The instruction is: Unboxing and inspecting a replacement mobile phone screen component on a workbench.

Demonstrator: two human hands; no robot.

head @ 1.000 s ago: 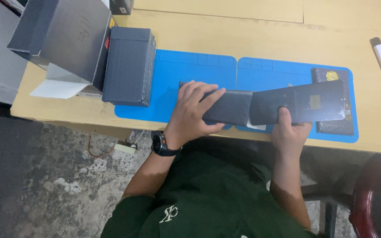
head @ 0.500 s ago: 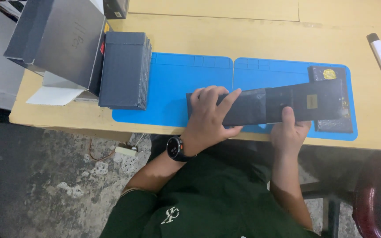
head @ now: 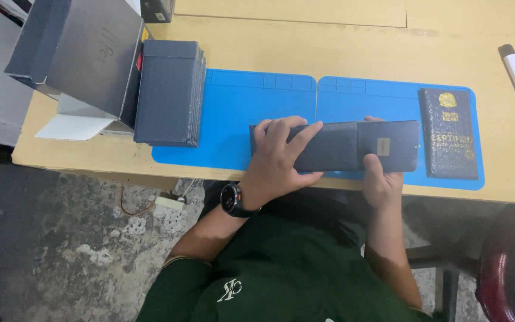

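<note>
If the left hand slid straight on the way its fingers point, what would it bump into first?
The left hand points right along the long dark box. Sliding on, it would probably first meet the right hand's thumb, then the dark booklet.

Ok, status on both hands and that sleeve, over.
Left hand flat on dark sleeve, right hand gripping its right end. Sleeve lies flat on blue mat. Dark booklet close beside, apart.
</note>
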